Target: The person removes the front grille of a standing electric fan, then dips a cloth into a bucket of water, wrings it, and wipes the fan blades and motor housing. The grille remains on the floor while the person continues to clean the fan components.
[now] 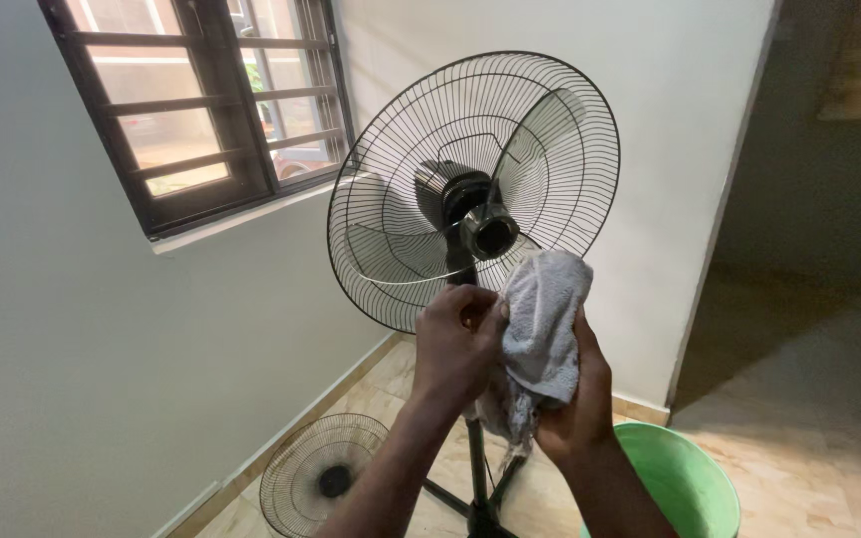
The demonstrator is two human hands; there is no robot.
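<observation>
1. The standing fan (473, 189) is seen directly above and just beyond both hands; its black pole runs straight down between the forearms to the floor, so the long axis is upright, while the round rear guard is tilted slightly and faces the viewer
2. The front guard (323, 474) has been taken off; it is seen leaning against the wall on the tiled floor, below and to the left of the left hand, well apart from it
3. A green bucket (685, 478) is seen on the floor below and to the right of the right forearm, near it, partly cut by the frame edge
4. The fan's blades are exposed, pale and translucent, and the dark hub (490, 231) is placed just above the cloth, a little nearer to the right hand than to the left
5. A grey-white cloth (545, 319) is held bunched between the two hands, its top reaching up to just beneath the hub; a frayed end is left hanging below
6. The right hand (575, 399) is closed around the cloth from below and behind
7. The left hand (455, 344) is curled shut, with fingers bent inward at the cloth's left edge, pressed against it; whether the pole is also gripped cannot be told
</observation>
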